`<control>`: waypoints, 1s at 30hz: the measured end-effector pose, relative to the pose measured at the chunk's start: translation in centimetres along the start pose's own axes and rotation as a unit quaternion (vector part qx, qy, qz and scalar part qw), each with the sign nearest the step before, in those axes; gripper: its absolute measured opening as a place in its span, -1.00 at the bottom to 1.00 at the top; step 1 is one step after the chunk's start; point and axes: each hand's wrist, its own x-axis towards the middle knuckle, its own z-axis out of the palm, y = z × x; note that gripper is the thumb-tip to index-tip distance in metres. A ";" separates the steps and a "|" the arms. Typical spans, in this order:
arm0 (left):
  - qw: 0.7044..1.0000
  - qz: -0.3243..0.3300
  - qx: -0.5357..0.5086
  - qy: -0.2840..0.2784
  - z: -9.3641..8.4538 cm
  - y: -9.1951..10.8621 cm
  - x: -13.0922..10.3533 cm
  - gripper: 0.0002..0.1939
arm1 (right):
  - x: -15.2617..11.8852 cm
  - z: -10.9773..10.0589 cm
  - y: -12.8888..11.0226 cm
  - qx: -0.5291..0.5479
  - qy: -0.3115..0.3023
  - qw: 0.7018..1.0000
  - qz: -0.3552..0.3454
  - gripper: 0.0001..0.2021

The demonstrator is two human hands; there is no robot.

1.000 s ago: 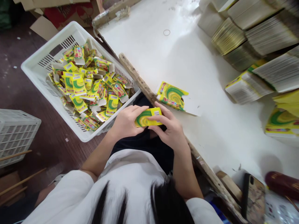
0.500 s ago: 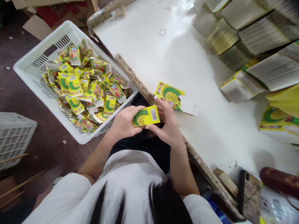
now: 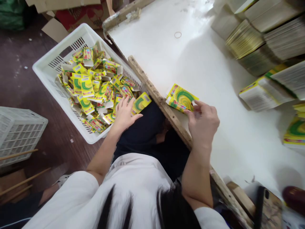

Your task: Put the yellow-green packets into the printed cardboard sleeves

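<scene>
My left hand (image 3: 125, 115) is over the near right rim of a white plastic basket (image 3: 39, 71), its fingers spread and thumb apart. Just beyond those fingers is a small yellow and green carton (image 3: 142, 102) with a barcode on its end, seemingly free of the grip. Many similar small cartons (image 3: 87, 86) lie heaped inside the basket, some with flaps open. On the white table, my right hand (image 3: 203, 119) pinches the near right end of a flat, unfolded carton (image 3: 181, 97) between thumb and fingers.
A wooden strip (image 3: 152, 86) edges the white table (image 3: 190, 57). Stacks of flat cartons (image 3: 254, 54) stand at the right. A phone (image 3: 269, 206) lies near the lower right corner. Another white crate (image 3: 21, 133) sits on the floor at left.
My left hand has moved left to the basket, and its fingers have opened from the small carton. My right hand has left that carton, moved right and taken hold of the flat one.
</scene>
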 end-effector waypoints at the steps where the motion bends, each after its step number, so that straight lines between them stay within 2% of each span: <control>1: 1.000 -0.001 0.001 0.004 0.4 -0.5 0.1 -0.21 | -0.1 -0.1 -0.1 0.002 -0.006 1.000 -0.004 -0.65; 3: 0.999 -0.017 0.000 0.035 0.7 -1.9 0.3 -0.35 | -0.1 -0.4 -0.2 0.004 -0.012 1.000 -0.011 -0.64; 5: 0.997 -0.052 0.007 0.057 0.5 -3.4 0.5 -0.42 | -0.1 -0.4 -0.3 0.003 -0.004 1.000 -0.012 -0.65; 8: 0.996 -0.083 0.018 0.035 -0.2 -4.5 0.6 -0.43 | -0.1 -0.3 -0.4 0.001 0.005 1.000 -0.007 -0.64; 11: 0.999 -0.031 -0.003 -0.007 0.3 -3.3 0.6 -0.43 | -0.1 -0.1 -0.4 0.006 0.004 1.000 0.000 -0.63; 14: 0.999 -0.008 -0.044 -0.023 2.1 -1.3 0.9 -0.45 | -0.2 -0.1 -0.4 0.014 0.000 1.000 0.007 -0.66; 18: 0.997 -0.044 -0.070 0.009 3.9 0.1 1.5 -0.62 | -0.3 -0.1 -0.6 0.022 -0.006 1.000 0.017 -0.66; 22: 0.994 -0.051 -0.092 0.037 3.4 -0.3 1.7 -0.84 | -0.2 -0.1 -0.7 0.043 0.008 0.999 0.021 -0.66; 24: 0.988 -0.062 -0.123 0.070 2.3 -1.3 1.9 -0.85 | -0.1 -0.1 -0.7 0.060 0.022 0.998 0.023 -0.66; 26: 0.976 -0.079 -0.132 0.156 0.9 -2.5 2.1 -0.75 | 0.0 -0.4 -0.9 0.087 0.041 0.995 0.038 -0.68; 28: 0.954 -0.085 -0.107 0.267 -0.5 -3.2 2.4 -0.50 | 0.1 -0.9 -1.6 0.134 0.065 0.987 0.063 -0.71; 29: 0.944 -0.074 -0.102 0.306 -1.0 -3.1 2.4 -0.34 | 0.0 -1.2 -2.2 0.167 0.077 0.980 0.073 -0.72; 30: 0.939 -0.053 -0.116 0.318 -1.4 -2.6 2.3 -0.20 | -0.1 -1.3 -3.0 0.203 0.083 0.973 0.076 -0.71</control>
